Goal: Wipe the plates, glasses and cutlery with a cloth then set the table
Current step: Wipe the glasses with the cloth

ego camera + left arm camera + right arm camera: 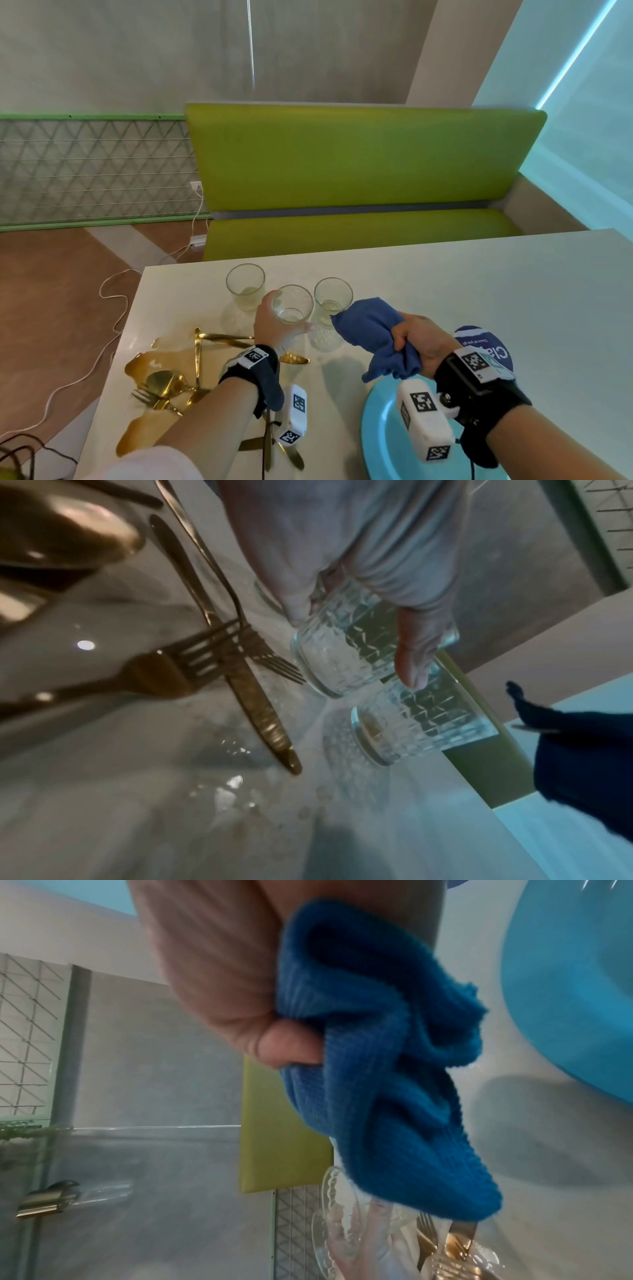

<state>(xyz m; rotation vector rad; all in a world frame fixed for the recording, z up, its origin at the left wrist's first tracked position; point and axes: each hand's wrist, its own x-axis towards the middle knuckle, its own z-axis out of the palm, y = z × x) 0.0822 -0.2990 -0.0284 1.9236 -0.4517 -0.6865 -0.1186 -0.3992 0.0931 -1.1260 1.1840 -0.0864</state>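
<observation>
The left hand (270,325) has its fingers and thumb curled round a clear patterned glass (292,304), lifted off the white table (479,291) near its far left part; the left wrist view shows the thumb (413,653) pressed on the glass wall and the base clear of the surface. The right hand (419,342) is clenched on a bunched blue cloth (371,329), whose free end reaches toward the held glass without clearly touching it. Two more glasses stand on the table, one behind to the left (245,282) and one just right of the held glass (333,296), partly hidden by the cloth. Gold cutlery (164,383) lies scattered near the table's left edge, forks and knives crossing, its reflection on the glossy top. A light blue plate (380,438) sits at the near edge under the right wrist, with a dark blue round item (496,356) beyond it, mostly covered by the wrist strap. Across the table stands a green bench seat (359,161) against a grey wall, a lattice panel (92,168) to its left, and white cables (113,308) trailing over the brown floor.
</observation>
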